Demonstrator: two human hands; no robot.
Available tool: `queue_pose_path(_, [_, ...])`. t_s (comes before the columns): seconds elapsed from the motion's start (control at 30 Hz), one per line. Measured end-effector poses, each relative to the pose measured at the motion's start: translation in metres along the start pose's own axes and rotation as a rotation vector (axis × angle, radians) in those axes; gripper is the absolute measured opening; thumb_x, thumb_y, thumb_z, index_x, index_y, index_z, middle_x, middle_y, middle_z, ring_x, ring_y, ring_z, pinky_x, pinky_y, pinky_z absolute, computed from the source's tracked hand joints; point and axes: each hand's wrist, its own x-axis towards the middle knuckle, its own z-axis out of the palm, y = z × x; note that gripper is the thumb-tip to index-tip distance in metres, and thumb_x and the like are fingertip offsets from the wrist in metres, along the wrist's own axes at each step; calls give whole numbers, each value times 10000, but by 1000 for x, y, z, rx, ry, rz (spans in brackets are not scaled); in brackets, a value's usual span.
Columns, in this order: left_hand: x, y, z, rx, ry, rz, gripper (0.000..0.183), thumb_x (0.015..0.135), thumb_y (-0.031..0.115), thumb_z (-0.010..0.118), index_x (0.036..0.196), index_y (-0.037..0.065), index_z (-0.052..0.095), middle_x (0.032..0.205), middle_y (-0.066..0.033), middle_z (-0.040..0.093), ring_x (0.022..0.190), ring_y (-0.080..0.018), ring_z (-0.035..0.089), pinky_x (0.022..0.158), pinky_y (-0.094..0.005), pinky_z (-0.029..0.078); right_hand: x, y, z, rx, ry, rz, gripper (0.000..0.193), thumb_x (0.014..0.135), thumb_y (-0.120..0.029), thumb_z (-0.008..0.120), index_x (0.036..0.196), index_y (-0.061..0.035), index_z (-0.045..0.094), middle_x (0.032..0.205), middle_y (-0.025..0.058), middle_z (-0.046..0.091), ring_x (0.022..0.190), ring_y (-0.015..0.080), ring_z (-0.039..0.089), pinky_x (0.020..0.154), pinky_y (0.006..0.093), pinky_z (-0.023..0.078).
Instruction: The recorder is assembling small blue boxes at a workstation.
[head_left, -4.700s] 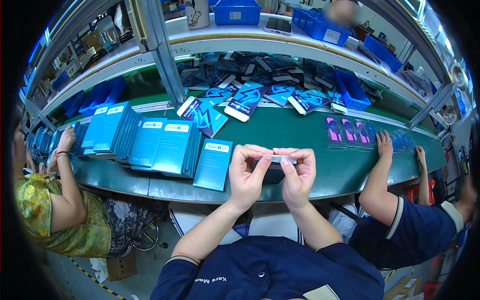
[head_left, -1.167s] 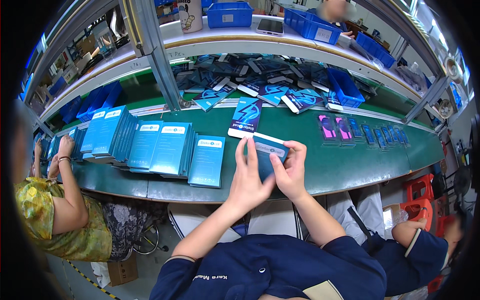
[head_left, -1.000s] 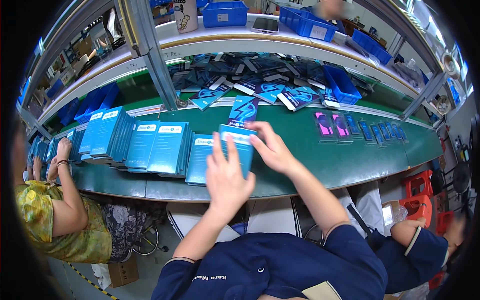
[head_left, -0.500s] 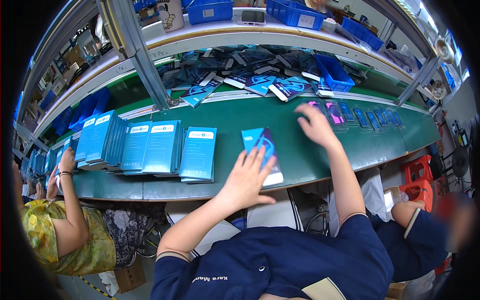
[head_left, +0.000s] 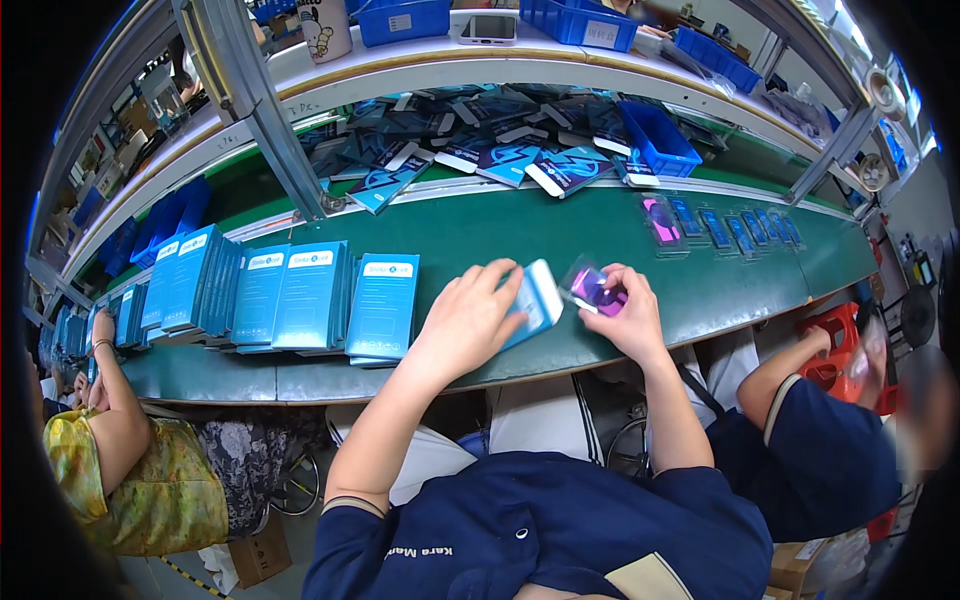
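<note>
While the left hand [head_left: 472, 318] grips a flat blue-and-white cardboard box [head_left: 544, 298] over the green desk [head_left: 480, 225], the right hand [head_left: 634, 318] pinches a clear, purple-centred plastic pack [head_left: 588, 287] just right of it, fingers bent; tilting either could snag the pack's corner against the box.

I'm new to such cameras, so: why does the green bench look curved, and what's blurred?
Head view: the green bench curves because fisheye bends straight edges; same view: the held box looks smeared, perhaps from motion, while teal boxes at left look crisper.
</note>
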Motion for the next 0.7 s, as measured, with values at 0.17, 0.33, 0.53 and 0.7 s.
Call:
queue_pose_path(0.17, [-20,-14,27,-53,-144,30,855,765,495,751,1360,-62,492,1460,-241,452,1394,-366,400,1145,-424,347,-1,-13,-14,-111,-365,-123,474,613,-169,840,987,-78,563,1305,105,605,1198,296,532,1122,468,313])
queue_pose_path(0.33, [-20,-16,33,-127,-31,-55,803,692,445,800,1250,-77,553,1415,-302,466,1372,-385,423,1110,-426,393,-3,-21,-12,-22,-610,-203,371,667,-140,737,1000,-107,576,1425,93,545,1368,321,419,1175,585,110])
queue_pose_path(0.53, [-18,-16,29,-166,-17,-49,779,630,418,858,1171,-72,585,1398,-296,483,1349,-400,446,1119,-436,379,7,-13,-18,124,-775,-306,297,646,-78,648,931,-87,563,1459,124,515,1427,338,360,1157,511,179])
queue_pose_path(0.7, [-20,-9,37,-241,-91,104,792,607,380,857,1199,-64,573,1416,-287,471,1384,-400,402,1138,-427,358,1,-11,-9,167,-788,-378,380,716,-181,702,1066,-120,566,1564,193,336,1463,355,291,1176,554,83])
